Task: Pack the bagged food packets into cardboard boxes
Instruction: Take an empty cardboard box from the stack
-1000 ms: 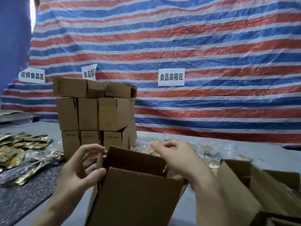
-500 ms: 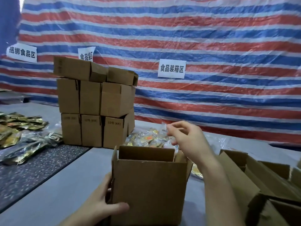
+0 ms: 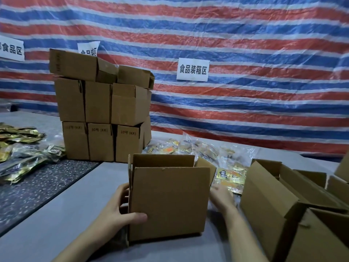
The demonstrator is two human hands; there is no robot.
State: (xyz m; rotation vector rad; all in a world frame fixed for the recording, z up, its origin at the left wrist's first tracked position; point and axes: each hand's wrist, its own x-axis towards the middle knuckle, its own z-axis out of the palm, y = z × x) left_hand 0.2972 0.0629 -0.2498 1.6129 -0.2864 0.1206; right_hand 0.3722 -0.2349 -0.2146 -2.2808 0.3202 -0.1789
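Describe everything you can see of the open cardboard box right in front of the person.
The cardboard box is plain brown board, upright on the grey table, top flaps standing open; its inside is hidden. The left hand grips its left front corner, thumb on the front face. The right hand, blurred, is beside its right wall; contact is unclear. Some bagged packets lie just behind and right of it.

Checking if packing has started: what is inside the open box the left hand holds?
Only the bare inner back wall of the open box shows; nothing rises above its rim. Its front wall hides the floor.
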